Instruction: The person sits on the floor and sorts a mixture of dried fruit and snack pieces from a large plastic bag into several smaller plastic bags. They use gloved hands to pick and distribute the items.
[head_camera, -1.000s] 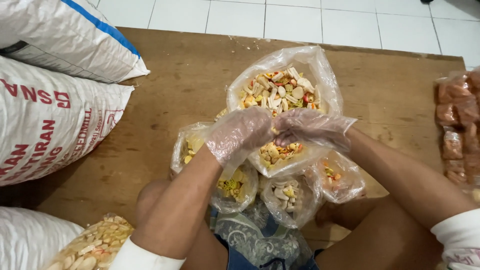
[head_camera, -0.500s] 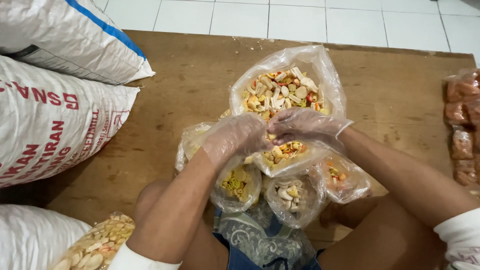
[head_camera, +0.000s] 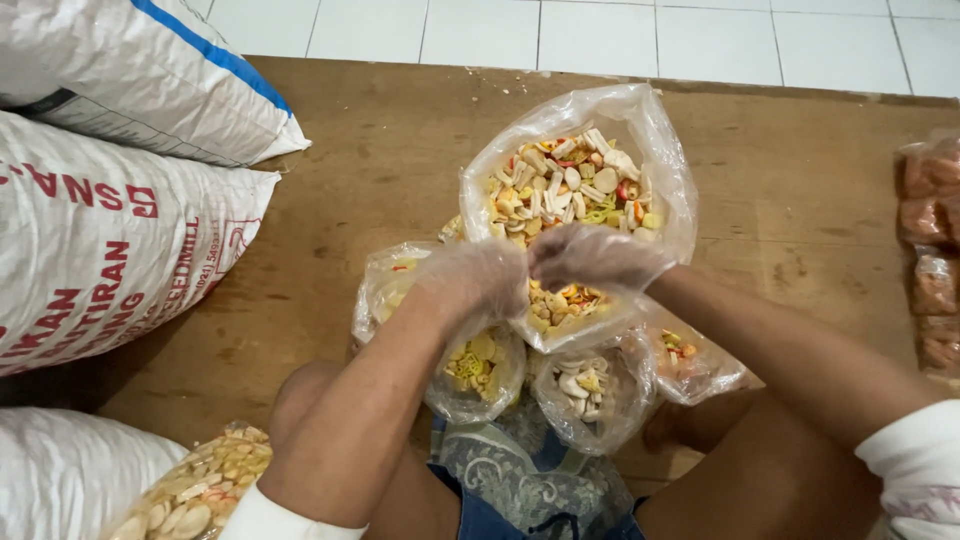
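Both hands wear thin clear plastic gloves. My left hand (head_camera: 478, 280) and my right hand (head_camera: 590, 256) meet over a small clear bag of mixed crackers (head_camera: 565, 312), pinching its mouth from both sides. Right behind them stands a big open plastic bag (head_camera: 580, 180) full of white, yellow and red cracker pieces. Three smaller filled bags lie near my knees: one on the left (head_camera: 475, 370), one in the middle (head_camera: 585, 390), one on the right (head_camera: 690, 360).
Large white woven sacks (head_camera: 110, 220) are piled at the left on the wooden board (head_camera: 350, 180). Another bag of crackers (head_camera: 195, 490) lies at the lower left. Packets of reddish snacks (head_camera: 935, 260) sit at the right edge. White floor tiles lie beyond.
Both hands have stayed at the small bag's mouth, shifting slightly while working its rim. The view has drifted a little; the bags have not moved.
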